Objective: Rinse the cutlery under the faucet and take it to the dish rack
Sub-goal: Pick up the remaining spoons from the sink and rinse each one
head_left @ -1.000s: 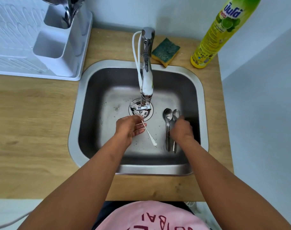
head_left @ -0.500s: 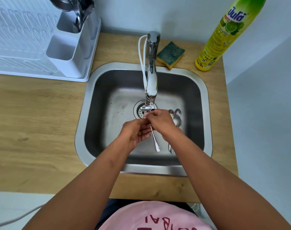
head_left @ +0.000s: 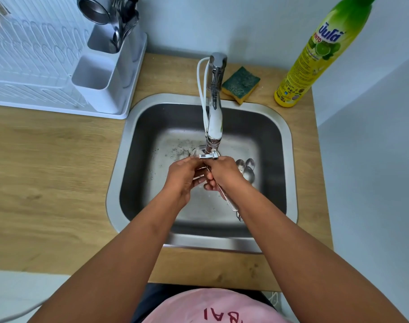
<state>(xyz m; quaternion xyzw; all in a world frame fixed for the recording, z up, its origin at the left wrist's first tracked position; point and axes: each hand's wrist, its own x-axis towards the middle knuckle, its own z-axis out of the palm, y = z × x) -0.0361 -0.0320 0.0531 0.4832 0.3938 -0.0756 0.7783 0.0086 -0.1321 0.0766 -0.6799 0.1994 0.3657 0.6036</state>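
Observation:
Both hands meet under the faucet (head_left: pixel 214 117) over the steel sink (head_left: pixel 289 145). My left hand (head_left: pixel 183 177) and my right hand (head_left: pixel 224 174) hold one piece of metal cutlery (head_left: pixel 230 203) between them. Its handle sticks out toward me below the right wrist, and its head is hidden by the fingers. Several spoons (head_left: pixel 247 170) lie on the sink floor just right of my right hand. The white dish rack (head_left: pixel 35 73) stands at the back left. Its cutlery holder (head_left: pixel 105 73) has utensils in the rear compartment.
A green and yellow sponge (head_left: pixel 240 83) lies behind the sink, beside a tall yellow dish soap bottle (head_left: pixel 315 59). A white hose runs along the faucet. Wooden counter (head_left: pixel 47 183) spreads to the left. A wall stands close on the right.
My right hand left the spoons on the sink floor and joined my left hand on the cutlery under the spout. The view shifted slightly, showing more of the rack.

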